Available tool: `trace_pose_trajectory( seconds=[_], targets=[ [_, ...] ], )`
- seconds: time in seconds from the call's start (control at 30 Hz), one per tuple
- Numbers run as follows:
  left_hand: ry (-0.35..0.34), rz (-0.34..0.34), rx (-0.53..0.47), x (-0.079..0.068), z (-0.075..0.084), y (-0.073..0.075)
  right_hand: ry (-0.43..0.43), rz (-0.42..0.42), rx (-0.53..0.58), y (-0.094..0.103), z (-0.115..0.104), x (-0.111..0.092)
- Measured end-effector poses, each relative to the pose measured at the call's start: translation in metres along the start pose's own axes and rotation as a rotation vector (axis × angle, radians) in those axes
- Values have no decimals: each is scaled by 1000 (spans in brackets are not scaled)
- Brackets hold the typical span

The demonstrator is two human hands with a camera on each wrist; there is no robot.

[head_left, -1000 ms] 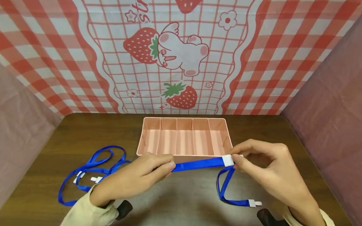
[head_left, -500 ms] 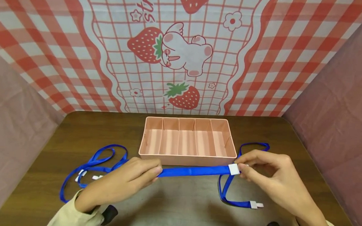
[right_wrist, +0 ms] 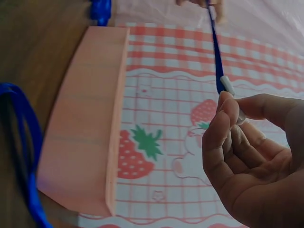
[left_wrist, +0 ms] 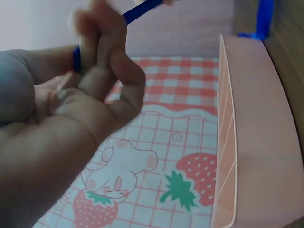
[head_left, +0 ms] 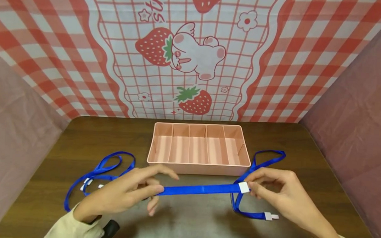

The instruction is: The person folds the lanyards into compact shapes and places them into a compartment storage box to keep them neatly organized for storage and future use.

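A flat blue lanyard (head_left: 203,189) is stretched nearly level between both hands, above the table in front of the tray. My left hand (head_left: 120,195) pinches its left end with the thumb against the fingers, while the index finger reaches out above it. At the other end, thumb and fingers of my right hand (head_left: 278,190) pinch just beyond the white end piece (head_left: 243,187). In the right wrist view, this white piece (right_wrist: 227,85) sticks out past the fingertips. Fingers partly hide the left end in the left wrist view.
A pink tray (head_left: 198,169) with several compartments stands at the back middle. Blue lanyards (head_left: 100,170) with white clips lie at the left. More blue strap (head_left: 271,158) lies at the right, passing behind the right hand to a white clip (head_left: 268,216).
Both hands have come lower in the head view, and the left has moved left, showing more strap between them. The left index finger has lifted away from the lanyard.
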State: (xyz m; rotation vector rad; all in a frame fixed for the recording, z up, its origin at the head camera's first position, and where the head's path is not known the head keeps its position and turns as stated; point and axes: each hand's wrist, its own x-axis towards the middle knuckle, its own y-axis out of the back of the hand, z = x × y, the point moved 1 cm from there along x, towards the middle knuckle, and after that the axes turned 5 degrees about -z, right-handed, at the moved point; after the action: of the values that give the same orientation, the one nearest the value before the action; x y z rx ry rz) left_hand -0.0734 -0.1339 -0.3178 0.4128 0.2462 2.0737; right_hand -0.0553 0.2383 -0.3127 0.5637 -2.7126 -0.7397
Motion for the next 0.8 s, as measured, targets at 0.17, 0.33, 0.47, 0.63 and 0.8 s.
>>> trace_pose_trajectory(
  seconds=[0.17, 0.33, 0.47, 0.63, 0.8],
  targets=[
    [-118, -161, -234, 1, 2, -1, 16, -53, 65, -3, 8, -1],
    [-208, -238, -249, 1, 8, -4, 48, -103, 120, -8, 10, 0],
    [-261, -284, -294, 0, 12, -5, 32, -129, 158, -11, 11, 0],
    [-278, -254, -311, 5, 10, -6, 11, -130, 149, -12, 15, 0],
    [-300, -149, -237, 8, 0, -5, 49, -119, 129, -13, 20, 2]
  ],
)
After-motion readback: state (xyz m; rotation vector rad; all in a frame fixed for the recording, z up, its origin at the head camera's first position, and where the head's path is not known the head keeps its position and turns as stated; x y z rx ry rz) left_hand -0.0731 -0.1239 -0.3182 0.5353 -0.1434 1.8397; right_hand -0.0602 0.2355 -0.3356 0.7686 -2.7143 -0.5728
